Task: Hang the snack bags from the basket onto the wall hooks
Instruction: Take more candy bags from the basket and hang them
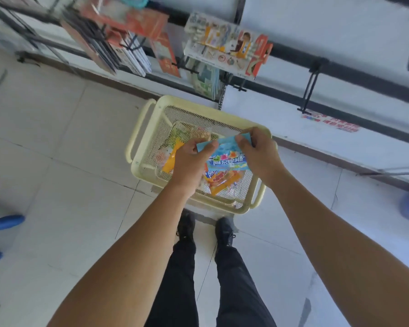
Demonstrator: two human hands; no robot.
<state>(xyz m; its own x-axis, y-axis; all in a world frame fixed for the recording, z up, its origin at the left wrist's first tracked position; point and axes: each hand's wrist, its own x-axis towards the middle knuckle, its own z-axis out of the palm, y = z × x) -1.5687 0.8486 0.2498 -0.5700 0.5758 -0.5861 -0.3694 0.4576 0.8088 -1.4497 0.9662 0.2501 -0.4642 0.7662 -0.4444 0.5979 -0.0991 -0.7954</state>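
A blue snack bag (227, 156) is held above the pale yellow mesh basket (149, 128) on the floor. My left hand (191, 159) pinches the bag's top left corner. My right hand (257, 152) pinches its top right edge. More snack bags lie in the basket, among them an orange one (171, 159) and an orange-yellow one (222, 182). On the wall rail above, black hooks carry hanging packets (224, 46). One black hook (311, 88) to the right hangs bare.
My two black shoes (206, 230) stand just behind the basket on the tiled floor. Red and white packets (128, 31) hang at the upper left. Blue things (3, 223) show at the left edge. A red sign (331, 122) is stuck on the wall.
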